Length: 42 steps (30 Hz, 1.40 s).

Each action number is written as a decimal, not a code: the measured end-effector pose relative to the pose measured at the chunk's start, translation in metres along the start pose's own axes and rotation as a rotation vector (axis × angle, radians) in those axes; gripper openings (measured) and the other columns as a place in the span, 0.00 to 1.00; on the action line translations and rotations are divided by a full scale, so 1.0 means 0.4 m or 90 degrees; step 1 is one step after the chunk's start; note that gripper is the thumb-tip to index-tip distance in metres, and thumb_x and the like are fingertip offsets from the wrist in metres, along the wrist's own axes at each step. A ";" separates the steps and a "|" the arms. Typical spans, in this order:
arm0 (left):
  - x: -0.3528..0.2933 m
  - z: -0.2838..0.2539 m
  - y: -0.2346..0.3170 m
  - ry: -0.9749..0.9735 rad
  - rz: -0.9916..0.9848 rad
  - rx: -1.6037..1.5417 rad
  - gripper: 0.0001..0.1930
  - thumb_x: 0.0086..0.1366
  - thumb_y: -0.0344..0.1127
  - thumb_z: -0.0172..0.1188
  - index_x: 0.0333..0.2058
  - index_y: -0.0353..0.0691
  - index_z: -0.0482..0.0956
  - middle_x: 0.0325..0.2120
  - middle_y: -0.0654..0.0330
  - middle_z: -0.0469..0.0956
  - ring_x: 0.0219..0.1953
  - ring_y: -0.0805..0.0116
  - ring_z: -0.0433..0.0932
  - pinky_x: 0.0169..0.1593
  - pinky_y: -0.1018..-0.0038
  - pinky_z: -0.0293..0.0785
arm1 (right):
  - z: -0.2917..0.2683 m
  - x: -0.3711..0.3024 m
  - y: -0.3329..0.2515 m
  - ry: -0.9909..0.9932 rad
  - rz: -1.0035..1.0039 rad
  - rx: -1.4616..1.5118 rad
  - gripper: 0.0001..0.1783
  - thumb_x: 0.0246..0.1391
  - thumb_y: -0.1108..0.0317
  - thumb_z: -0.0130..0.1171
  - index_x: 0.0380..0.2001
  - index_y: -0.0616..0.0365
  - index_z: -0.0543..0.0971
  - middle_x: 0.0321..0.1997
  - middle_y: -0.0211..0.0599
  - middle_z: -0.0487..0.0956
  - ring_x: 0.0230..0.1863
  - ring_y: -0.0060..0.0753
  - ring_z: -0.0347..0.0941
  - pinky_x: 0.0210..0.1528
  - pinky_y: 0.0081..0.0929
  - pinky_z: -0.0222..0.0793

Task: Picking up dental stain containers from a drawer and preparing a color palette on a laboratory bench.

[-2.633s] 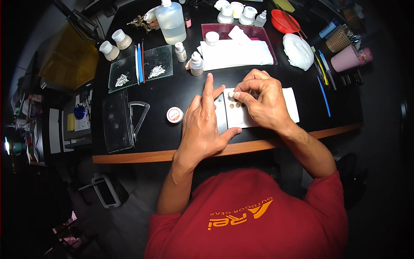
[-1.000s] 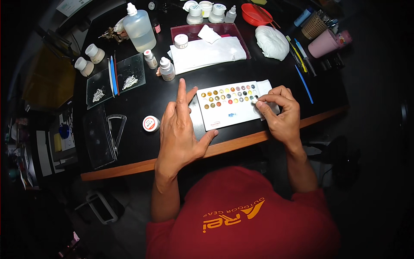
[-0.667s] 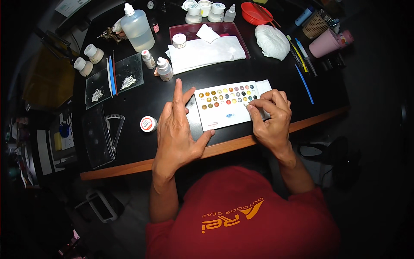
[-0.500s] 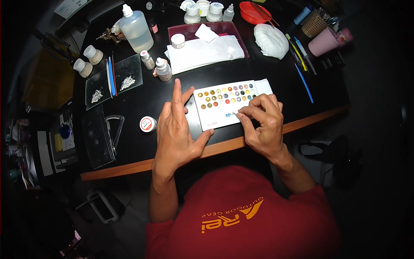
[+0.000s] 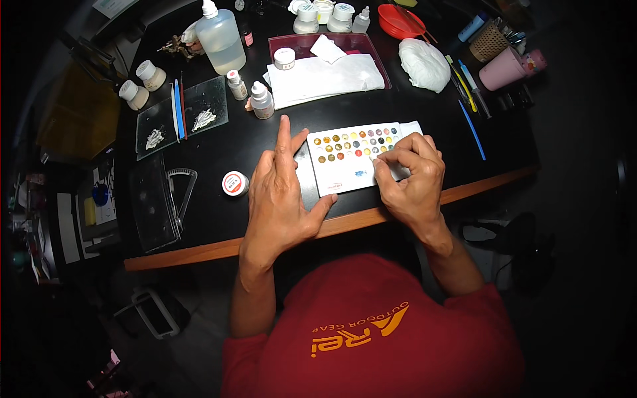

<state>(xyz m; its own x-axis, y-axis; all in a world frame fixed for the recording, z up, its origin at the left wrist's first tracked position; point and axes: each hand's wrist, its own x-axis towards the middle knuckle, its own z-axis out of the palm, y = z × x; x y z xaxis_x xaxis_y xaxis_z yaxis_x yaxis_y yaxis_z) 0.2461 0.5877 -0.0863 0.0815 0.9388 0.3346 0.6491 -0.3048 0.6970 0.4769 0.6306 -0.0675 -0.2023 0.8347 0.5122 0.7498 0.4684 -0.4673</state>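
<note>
A white card (image 5: 338, 178) with rows of coloured round dots lies near the table's front edge. On its bare lower part is a small blue smear (image 5: 360, 173). My left hand (image 5: 282, 192) is open at the card's left side, index finger stretched forward and thumb tip at the near left corner. Over the card's right part, my right hand (image 5: 415, 176) is closed in a pinch, its fingertips by the lowest row of dots. What it pinches is too small and hidden to make out. A small white jar (image 5: 235, 183) with a red-ringed lid stands left of my left hand.
Behind the card are a dropper bottle (image 5: 263, 103) and folded white tissue (image 5: 325, 83) on a dark red tray. Glass plates (image 5: 219, 96) with white bits and thin tools lie left. Slim tools (image 5: 472, 132) and a pink cup (image 5: 499, 69) are at right.
My right fingertips have moved from beside the blue smear up toward the lowest row of dots, uncovering the smear. My left hand keeps its place at the card. The view has shifted slightly.
</note>
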 end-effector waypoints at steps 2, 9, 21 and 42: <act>0.003 0.001 0.002 0.002 0.003 -0.005 0.66 0.46 0.38 0.81 0.77 0.28 0.44 0.65 0.49 0.76 0.47 0.54 0.74 0.56 0.62 0.74 | 0.011 0.010 -0.015 -0.019 -0.017 -0.009 0.02 0.43 0.72 0.70 0.23 0.58 0.87 0.29 0.30 0.76 0.38 0.36 0.72 0.43 0.39 0.61; 0.007 0.005 -0.001 -0.006 -0.003 -0.033 0.65 0.47 0.35 0.78 0.77 0.26 0.44 0.64 0.43 0.76 0.50 0.48 0.76 0.60 0.58 0.71 | 0.057 0.026 -0.084 -0.053 -0.088 0.025 0.03 0.41 0.71 0.69 0.22 0.57 0.87 0.30 0.30 0.77 0.39 0.36 0.72 0.46 0.39 0.58; -0.005 -0.004 0.001 -0.002 -0.008 -0.036 0.65 0.48 0.36 0.80 0.77 0.26 0.42 0.65 0.45 0.76 0.51 0.51 0.75 0.61 0.60 0.70 | -0.026 0.084 0.039 -0.067 0.074 0.159 0.05 0.50 0.75 0.73 0.31 0.63 0.90 0.30 0.37 0.79 0.35 0.31 0.77 0.39 0.30 0.71; 0.010 -0.004 0.003 -0.003 -0.035 -0.044 0.70 0.42 0.37 0.82 0.78 0.32 0.42 0.61 0.47 0.78 0.47 0.54 0.76 0.57 0.61 0.74 | 0.071 0.346 0.116 -0.507 -0.346 0.230 0.10 0.48 0.82 0.72 0.34 0.56 0.92 0.35 0.33 0.76 0.38 0.33 0.75 0.42 0.34 0.73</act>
<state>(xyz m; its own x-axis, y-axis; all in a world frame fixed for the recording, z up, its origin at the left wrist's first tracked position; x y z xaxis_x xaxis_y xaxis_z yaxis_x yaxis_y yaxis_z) 0.2460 0.5907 -0.0832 0.0499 0.9552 0.2916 0.5992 -0.2622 0.7564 0.4657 0.7761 -0.0388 -0.9153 0.3719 0.1548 0.2243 0.7897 -0.5710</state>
